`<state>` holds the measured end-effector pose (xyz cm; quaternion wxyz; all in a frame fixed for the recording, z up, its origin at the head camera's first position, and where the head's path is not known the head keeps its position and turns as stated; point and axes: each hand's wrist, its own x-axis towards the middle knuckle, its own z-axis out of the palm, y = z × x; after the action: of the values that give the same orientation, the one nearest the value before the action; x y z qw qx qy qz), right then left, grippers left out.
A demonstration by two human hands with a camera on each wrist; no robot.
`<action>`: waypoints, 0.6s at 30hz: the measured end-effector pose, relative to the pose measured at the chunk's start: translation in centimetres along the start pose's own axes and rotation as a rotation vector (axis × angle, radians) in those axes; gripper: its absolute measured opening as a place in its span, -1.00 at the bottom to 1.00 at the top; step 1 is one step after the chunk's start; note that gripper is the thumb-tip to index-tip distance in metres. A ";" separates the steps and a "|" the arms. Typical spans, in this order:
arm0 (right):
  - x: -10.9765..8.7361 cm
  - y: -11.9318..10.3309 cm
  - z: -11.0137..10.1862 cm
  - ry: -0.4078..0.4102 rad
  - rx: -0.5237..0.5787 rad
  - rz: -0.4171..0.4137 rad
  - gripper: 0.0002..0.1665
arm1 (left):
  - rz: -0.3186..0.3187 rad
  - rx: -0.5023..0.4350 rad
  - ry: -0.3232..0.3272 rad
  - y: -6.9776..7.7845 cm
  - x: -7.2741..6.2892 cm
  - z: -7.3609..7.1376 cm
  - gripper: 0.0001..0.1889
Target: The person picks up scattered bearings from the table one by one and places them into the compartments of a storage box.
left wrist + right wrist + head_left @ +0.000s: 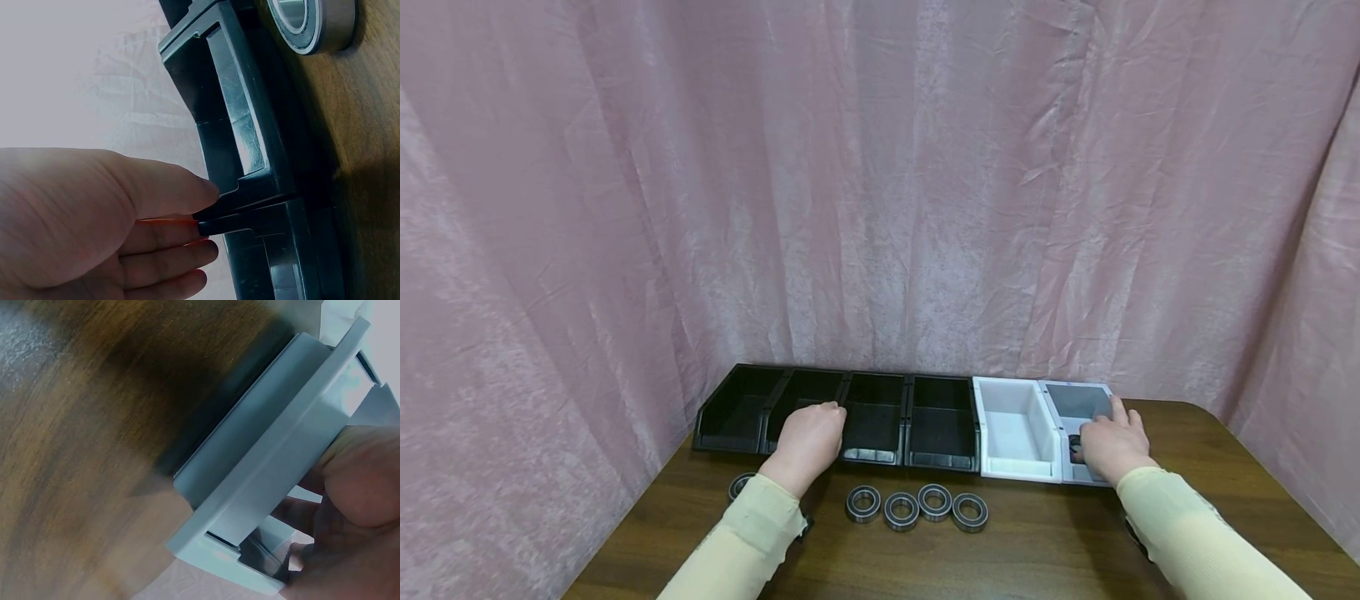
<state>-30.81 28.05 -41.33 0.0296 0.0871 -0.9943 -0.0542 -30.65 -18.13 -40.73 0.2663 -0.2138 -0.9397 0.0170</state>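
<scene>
The left hand (808, 442) rests over the front lip of a black bin (801, 412), second from the left end of a row of four black bins; in the left wrist view its fingers (181, 250) lie nearly straight, their tips touching the bin's front edge (250, 187) without curling round it. Just behind that wrist, on the table (1045, 542), lies one bearing (740, 485), and to its right four more bearings (916, 507) sit in a short line. The right hand (1112, 450) is at the front of the grey bin (1078, 400), the last in the row, beside a white bin (1015, 429); its fingers curl over the grey bin's front wall (275, 462), with a small dark thing (1075, 446) at its fingertips that I cannot tell apart clearly.
</scene>
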 end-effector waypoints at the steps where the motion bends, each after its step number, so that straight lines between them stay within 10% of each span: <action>1: 0.0 0.0 0.0 -0.006 -0.001 0.002 -0.71 | 0.000 -0.002 -0.001 0.0 0.0 0.0 -0.89; 18: 0.1 0.3 0.5 0.025 0.045 0.004 -0.67 | -0.015 -0.014 -0.028 0.0 0.1 -0.1 -0.92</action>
<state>-31.00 28.34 -41.78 0.0402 0.0864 -0.9950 -0.0305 -30.68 -18.12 -40.65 0.2519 -0.2081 -0.9450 0.0115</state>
